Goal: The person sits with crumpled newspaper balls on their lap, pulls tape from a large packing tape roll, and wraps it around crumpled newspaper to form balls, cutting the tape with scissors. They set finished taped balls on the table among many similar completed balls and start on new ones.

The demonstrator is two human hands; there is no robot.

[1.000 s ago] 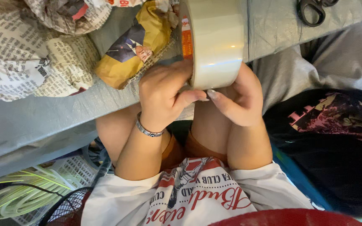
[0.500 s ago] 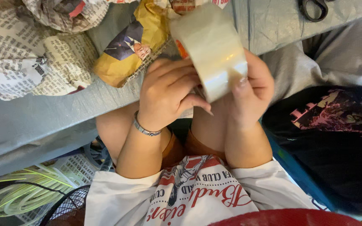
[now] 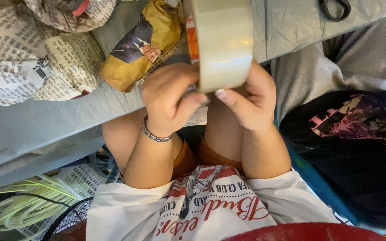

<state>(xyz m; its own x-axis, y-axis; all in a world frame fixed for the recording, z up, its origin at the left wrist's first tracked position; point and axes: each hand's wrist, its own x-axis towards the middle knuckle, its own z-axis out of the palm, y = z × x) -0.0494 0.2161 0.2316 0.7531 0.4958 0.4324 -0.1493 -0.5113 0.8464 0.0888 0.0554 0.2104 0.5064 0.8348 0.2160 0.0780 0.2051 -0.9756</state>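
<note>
The tape roll (image 3: 222, 42) is cut off by the top edge at 12 o'clock. The left hand (image 3: 170, 98) covers the fingertips working at the roll's lower rim. The scissors (image 3: 334, 9) at 1 o'clock show handle loops only. The newspaper-wrapped bundles (image 3: 27, 62) run past the edge at 10 o'clock. The fan grille (image 3: 70, 221) is cropped at 7 o'clock.

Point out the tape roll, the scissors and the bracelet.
tape roll (image 3: 223, 42): head view, on its broad outer band.
scissors (image 3: 334, 9): head view, on the dark handle loop at the top edge.
bracelet (image 3: 153, 135): head view, on the metal band around the left wrist.
</note>
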